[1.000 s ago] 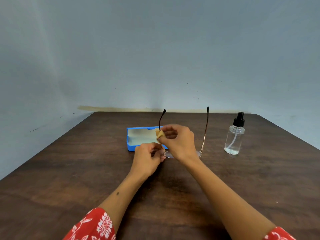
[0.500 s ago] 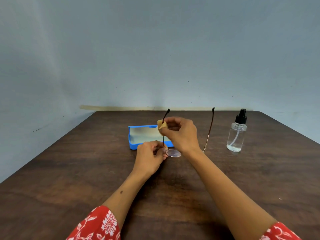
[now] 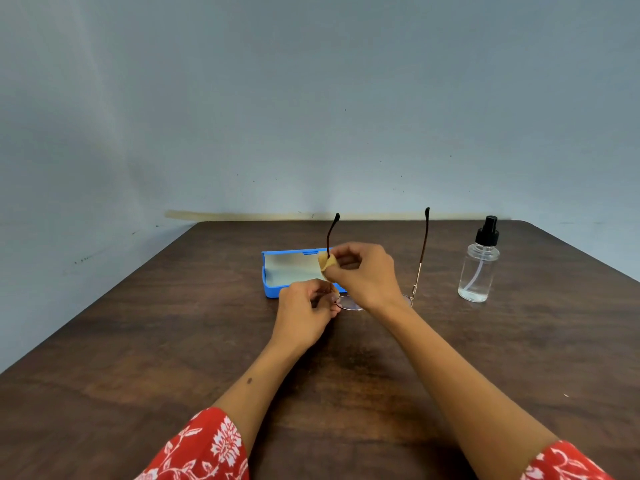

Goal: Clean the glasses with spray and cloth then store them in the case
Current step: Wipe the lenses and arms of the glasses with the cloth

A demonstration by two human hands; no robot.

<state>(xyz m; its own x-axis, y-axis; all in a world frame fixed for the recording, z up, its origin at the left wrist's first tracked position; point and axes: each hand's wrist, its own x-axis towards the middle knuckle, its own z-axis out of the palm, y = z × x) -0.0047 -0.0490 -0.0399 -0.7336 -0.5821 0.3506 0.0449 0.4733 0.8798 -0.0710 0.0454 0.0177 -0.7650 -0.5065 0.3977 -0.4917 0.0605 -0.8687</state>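
Observation:
Thin-framed glasses (image 3: 349, 303) stand lens-down over the table, both dark temple arms pointing up. My left hand (image 3: 304, 313) pinches the frame at the left lens hinge. My right hand (image 3: 363, 275) holds a small tan cloth (image 3: 327, 262) pinched around the left temple arm, partway up it. Most of the right lens is hidden behind my right wrist. Just behind my hands lies the open blue case (image 3: 273, 289), its pale lining showing. The clear spray bottle (image 3: 479, 268) with a black pump top stands upright to the right.
Everything sits on a dark wooden table (image 3: 173, 341) pushed against a pale blue wall. The table's back edge runs just behind the case and bottle. Red floral sleeves show at the bottom of the view.
My right hand with the cloth slid up the left temple arm, then came partway down it. The glasses tilted slightly and returned. Case and bottle stayed put.

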